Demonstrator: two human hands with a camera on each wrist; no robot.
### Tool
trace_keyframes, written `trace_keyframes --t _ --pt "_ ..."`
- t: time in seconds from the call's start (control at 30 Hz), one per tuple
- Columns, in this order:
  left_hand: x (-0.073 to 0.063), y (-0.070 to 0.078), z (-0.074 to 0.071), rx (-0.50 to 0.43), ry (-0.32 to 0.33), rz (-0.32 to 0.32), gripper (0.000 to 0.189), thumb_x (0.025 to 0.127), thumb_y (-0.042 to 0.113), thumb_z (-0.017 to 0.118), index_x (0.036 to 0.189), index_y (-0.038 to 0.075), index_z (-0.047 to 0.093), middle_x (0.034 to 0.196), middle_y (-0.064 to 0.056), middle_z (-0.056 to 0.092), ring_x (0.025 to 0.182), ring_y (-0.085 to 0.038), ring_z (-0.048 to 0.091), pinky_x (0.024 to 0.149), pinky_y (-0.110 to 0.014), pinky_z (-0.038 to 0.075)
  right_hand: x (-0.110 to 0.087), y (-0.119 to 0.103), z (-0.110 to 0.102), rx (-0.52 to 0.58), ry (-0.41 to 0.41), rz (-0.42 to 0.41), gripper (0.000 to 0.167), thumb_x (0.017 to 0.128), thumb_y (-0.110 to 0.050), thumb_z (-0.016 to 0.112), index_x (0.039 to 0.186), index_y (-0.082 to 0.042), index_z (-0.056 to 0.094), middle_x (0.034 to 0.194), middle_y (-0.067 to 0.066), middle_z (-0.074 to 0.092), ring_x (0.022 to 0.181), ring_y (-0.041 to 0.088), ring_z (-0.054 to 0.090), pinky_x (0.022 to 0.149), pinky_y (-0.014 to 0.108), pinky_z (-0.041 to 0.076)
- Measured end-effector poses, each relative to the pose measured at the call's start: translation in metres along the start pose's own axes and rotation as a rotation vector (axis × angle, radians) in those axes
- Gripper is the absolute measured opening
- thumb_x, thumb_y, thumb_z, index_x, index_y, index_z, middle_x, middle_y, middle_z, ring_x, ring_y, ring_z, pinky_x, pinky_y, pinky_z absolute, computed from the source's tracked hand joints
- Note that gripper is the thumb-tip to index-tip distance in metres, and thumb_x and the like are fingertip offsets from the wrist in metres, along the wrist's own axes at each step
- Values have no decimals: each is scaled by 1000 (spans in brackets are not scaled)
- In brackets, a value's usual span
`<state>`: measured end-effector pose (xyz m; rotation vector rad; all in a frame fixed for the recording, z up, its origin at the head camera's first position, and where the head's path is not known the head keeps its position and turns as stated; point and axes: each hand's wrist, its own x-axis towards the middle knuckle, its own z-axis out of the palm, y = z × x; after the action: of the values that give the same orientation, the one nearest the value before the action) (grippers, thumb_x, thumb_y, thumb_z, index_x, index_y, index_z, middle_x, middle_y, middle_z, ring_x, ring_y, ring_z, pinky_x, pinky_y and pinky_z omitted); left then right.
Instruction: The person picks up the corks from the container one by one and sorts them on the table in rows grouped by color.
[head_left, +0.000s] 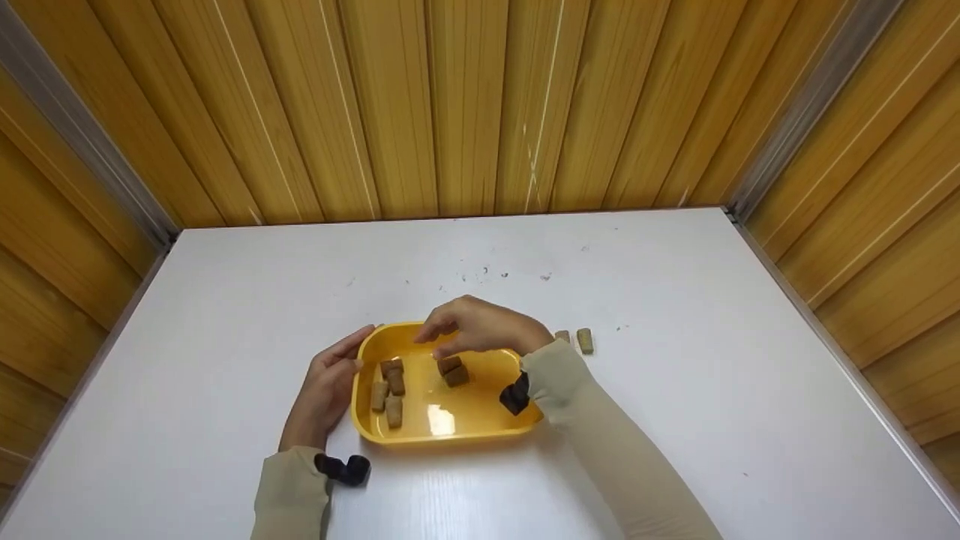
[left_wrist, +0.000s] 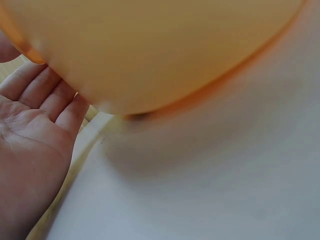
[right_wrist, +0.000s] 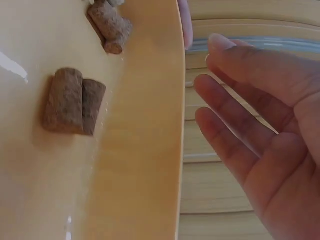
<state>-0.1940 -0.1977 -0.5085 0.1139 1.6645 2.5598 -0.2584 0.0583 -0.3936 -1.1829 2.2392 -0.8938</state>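
Looking down at the tabletop (head_left: 225,300), with 12 o'clock toward the panels (head_left: 465,112), I have a yellow tray (head_left: 450,438) in front of me. My left hand (head_left: 326,386) is at its 9 o'clock side, thumb over the rim and fingers outside, pinching the edge. My right hand (head_left: 484,324) is above the tray's far edge, thumb and fingers apart with nothing between them, fingertips toward 8 or 9 o'clock.

Six corks lie in the tray. A pair (head_left: 456,376) sits near its middle, touching side by side, long axes roughly 8 to 2 o'clock; it lies at 7 o'clock from my right hand, just below the fingertips. A group of four (head_left: 394,412) is near the 9 o'clock wall, on my left hand's side.

Two loose corks (head_left: 585,341) are outside, on the tabletop past the tray's 2 o'clock corner. The clearer one points nearly 12 to 6; the other is partly hidden by my sleeve (head_left: 570,382), so I cannot tell its lie. Both are at about 3 o'clock from my right hand, beside its wrist. That hand is nearer, though I judge it must swing back to face them.
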Motion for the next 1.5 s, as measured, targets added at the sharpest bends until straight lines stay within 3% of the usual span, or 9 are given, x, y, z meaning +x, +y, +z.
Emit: trace_keyframes --t 0.23,0.37,0.57,0.77,0.87,1.0,1.1,1.33,1.5 --pt "-1 3 0 -5 -18 -5 55 86 -11 36 140 -7 42 137 -5 57 127 -11 52 105 -21 43 17 -5 15 -20 -87 39 31 86 -9 69 117 -6 69 118 7 69 112 27 63 98 38 51" --pt "-1 3 0 -13 9 -11 56 84 -11 38 140 -8 42 134 -4 59 126 -12 53 105 -23 44 26 -8 22 -43 -137 41 31 85 -8 69 117 -8 70 118 4 69 112 24 64 92 28 53" --pt "-1 3 -1 -38 24 -22 56 84 -12 38 140 -9 41 132 -3 61 125 -13 54 103 -25 46 35 -9 33 1 -203 66 30 86 -1 65 113 -14 72 113 0 70 81 18 65 65 28 56" --pt "-1 3 -1 -22 2 -25 57 85 -10 38 141 -6 41 136 -5 57 127 -15 53 104 -26 46 43 -9 44 -29 -236 47 32 86 -1 65 113 -17 73 105 -2 72 66 14 58 48 19 44" --pt "-1 3 -1 -12 4 -21 57 85 -10 38 141 -6 41 136 -6 57 127 -15 53 104 -25 45 45 -8 47 -32 -240 38 32 85 -1 66 112 -18 73 105 -3 72 71 14 59 54 17 46" --pt "-1 3 0 -19 16 -17 56 84 -11 38 140 -8 41 135 -7 58 127 -14 53 104 -24 45 47 -6 49 -25 -244 13 32 83 -1 69 111 -14 74 107 -2 71 93 7 60 79 14 50" --pt "-1 3 1 -27 20 -19 57 84 -12 37 140 -9 41 135 -8 58 127 -14 53 104 -24 45 48 -4 50 -29 -251 -7 32 82 -1 70 111 -13 74 108 -2 71 96 8 61 84 15 50" --pt "0 1 1 -28 23 -30 57 84 -12 37 140 -7 42 137 -8 57 127 -15 53 104 -25 45 51 2 58 -91 -263 -11 33 81 -6 73 113 -16 73 109 -6 70 88 5 59 81 12 49" --pt "1 0 1 -41 23 -31 57 83 -12 38 140 -7 43 135 -7 59 127 -16 53 104 -25 45 51 6 62 -42 -275 -8 31 82 -8 73 112 -16 74 107 -8 68 87 3 59 80 12 50"
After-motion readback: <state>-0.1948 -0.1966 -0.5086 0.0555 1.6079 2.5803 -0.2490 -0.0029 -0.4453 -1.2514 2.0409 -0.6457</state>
